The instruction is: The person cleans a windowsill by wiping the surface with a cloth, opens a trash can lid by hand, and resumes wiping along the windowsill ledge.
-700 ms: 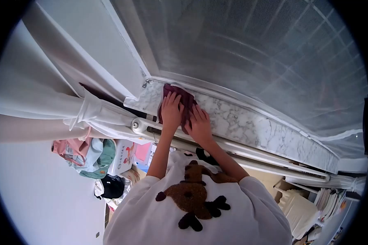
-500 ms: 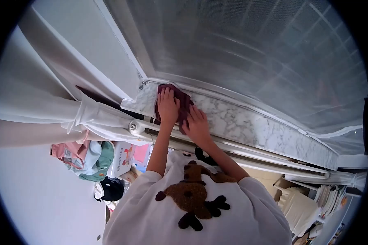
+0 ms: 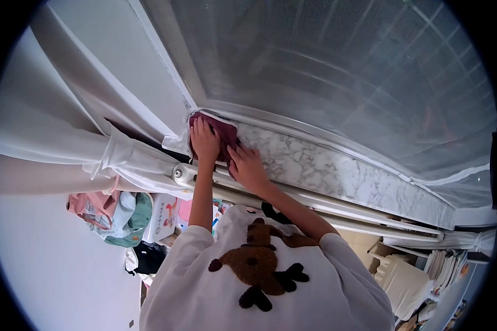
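Note:
A dark maroon cloth (image 3: 226,129) lies spread at the left end of a marbled windowsill (image 3: 309,160), close to the corner by the window frame. My left hand (image 3: 205,142) rests flat on top of it, fingers stretched toward the window. Lower and to the right, my right hand (image 3: 249,170) touches the cloth's right edge, its fingers apart and partly over the sill. Part of the cloth is hidden under both hands and hangs toward the sill's front edge.
A screened window (image 3: 326,66) rises behind the sill. White radiator pipes (image 3: 337,212) run along its front. A knotted white curtain (image 3: 116,154) hangs at left, above a pink bag (image 3: 96,204) and a white box (image 3: 163,218). Stacked books (image 3: 447,270) stand at lower right.
Both hands and the cloth have slid left along the sill into the corner. More of the marbled surface shows to their right.

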The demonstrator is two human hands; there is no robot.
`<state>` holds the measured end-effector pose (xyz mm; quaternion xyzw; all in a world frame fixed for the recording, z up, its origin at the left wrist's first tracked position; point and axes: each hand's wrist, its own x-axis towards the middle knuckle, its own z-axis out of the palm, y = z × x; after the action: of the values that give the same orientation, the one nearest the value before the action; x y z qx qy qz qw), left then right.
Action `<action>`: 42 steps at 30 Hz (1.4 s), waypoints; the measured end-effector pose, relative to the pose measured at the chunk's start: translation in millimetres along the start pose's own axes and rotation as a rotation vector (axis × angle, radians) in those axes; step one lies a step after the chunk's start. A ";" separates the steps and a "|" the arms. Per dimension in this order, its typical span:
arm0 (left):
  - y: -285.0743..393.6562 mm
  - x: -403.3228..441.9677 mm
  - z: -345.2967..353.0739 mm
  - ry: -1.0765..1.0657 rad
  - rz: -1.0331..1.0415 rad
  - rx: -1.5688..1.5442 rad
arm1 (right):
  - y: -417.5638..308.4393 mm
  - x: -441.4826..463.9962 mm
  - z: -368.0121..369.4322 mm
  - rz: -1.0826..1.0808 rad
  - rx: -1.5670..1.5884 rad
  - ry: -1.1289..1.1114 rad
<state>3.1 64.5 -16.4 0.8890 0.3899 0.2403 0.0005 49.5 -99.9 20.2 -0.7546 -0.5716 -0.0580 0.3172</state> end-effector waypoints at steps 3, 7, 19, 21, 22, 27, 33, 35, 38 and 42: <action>5.3 -2.5 -2.2 -0.019 -0.068 0.013 | 1.6 -1.0 1.6 -0.009 0.002 0.008; 6.2 -11.8 -9.4 0.026 -0.081 0.074 | 3.5 -8.0 2.2 -0.013 0.021 0.015; 3.9 -26.2 -21.0 0.000 0.046 0.006 | 0.7 -22.0 -7.8 -0.039 0.011 -0.028; 1.9 -18.2 -14.9 0.030 0.071 0.089 | -1.2 -18.5 -7.4 -0.037 -0.006 -0.028; 1.1 -13.8 -12.1 0.028 0.071 0.089 | -1.5 -14.1 -7.0 -0.028 -0.022 -0.021; -5.6 8.0 4.0 -0.031 -0.050 0.177 | 2.1 7.2 -1.3 0.033 -0.029 -0.084; -4.5 16.4 -0.4 -0.034 -0.095 0.148 | 6.6 5.7 0.9 0.009 -0.005 -0.074; -4.9 15.5 -4.7 -0.056 -0.102 0.113 | 8.3 1.5 3.3 -0.019 -0.003 0.000; -0.2 9.6 -9.3 -0.007 -0.085 0.043 | 9.6 -2.9 4.1 -0.009 0.057 0.004; 7.4 -9.6 -11.8 0.028 -0.028 0.020 | 12.5 -13.9 -3.8 -0.022 0.096 0.013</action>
<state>-2.3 50.5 -8.7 0.8799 0.4048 0.2487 -0.0102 57.0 -115.3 11.8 -0.7316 -0.5800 -0.0388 0.3561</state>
